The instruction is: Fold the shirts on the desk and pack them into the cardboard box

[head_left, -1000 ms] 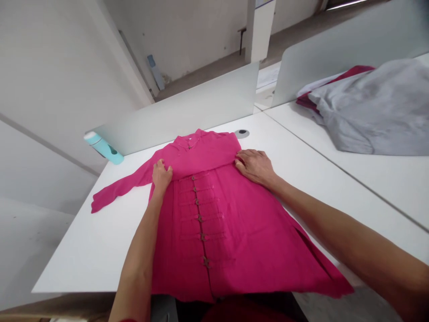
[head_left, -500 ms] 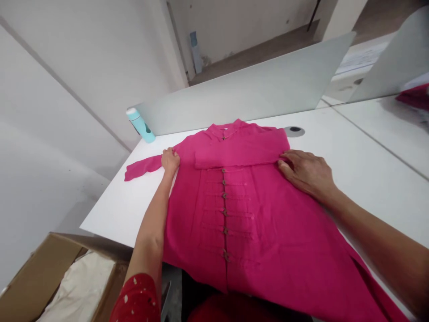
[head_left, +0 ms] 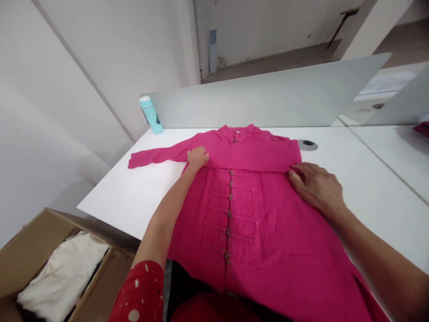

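Observation:
A bright pink buttoned tunic (head_left: 254, 223) lies front up on the white table (head_left: 134, 201). Its right sleeve is folded across the chest; its left sleeve (head_left: 154, 155) stretches out flat toward the left. My left hand (head_left: 197, 157) rests at the shoulder where that sleeve begins, fingers curled onto the cloth. My right hand (head_left: 317, 185) lies flat on the tunic's right edge, fingers together, pressing the folded sleeve's end.
A teal bottle (head_left: 151, 114) stands at the table's back left against a grey divider panel (head_left: 268, 98). A cardboard box (head_left: 40, 268) with pale folded cloth sits on the floor at lower left. A round cable grommet (head_left: 307, 144) is beside the tunic.
The view has swung left, bringing the box into sight and losing the grey cloth pile on the right. Both hands stay on the tunic's shoulders, shifting only slightly.

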Available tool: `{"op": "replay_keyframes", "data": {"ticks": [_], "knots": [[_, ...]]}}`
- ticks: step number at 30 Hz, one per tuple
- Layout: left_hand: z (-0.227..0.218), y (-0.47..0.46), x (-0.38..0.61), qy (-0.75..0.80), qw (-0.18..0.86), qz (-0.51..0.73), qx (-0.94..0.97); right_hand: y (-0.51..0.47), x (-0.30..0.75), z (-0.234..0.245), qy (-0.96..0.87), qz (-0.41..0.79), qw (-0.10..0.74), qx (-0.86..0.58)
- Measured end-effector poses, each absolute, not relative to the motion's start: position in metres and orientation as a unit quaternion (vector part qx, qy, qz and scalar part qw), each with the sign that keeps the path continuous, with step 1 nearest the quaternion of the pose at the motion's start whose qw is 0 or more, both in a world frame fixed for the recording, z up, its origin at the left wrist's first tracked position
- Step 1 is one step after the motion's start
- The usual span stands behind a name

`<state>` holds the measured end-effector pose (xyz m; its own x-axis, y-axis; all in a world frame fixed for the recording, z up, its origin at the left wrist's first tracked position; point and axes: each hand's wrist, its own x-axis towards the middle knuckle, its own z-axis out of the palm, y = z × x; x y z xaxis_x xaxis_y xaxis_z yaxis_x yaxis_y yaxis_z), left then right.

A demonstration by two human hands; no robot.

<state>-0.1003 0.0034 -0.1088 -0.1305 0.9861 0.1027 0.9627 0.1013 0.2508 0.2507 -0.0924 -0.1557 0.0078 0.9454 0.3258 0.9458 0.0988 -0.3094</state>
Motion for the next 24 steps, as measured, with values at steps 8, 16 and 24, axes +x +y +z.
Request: {"op": "replay_keyframes", "data": {"ticks": [8, 16, 24], "knots": [[-0.098, 0.015, -0.104, 0.751, 0.054, 0.146, 0.642, -0.096, 0.250, -0.150, -0.710, 0.004, 0.230, -0.665], [-0.103, 0.008, -0.118, 0.765, 0.049, 0.169, 0.620, -0.096, 0.250, -0.150, -0.709, 0.017, 0.236, -0.664], [-0.072, -0.021, -0.242, 0.855, -0.044, 0.236, 0.460, -0.105, 0.243, -0.134, -0.682, 0.046, 0.243, -0.688]]}}
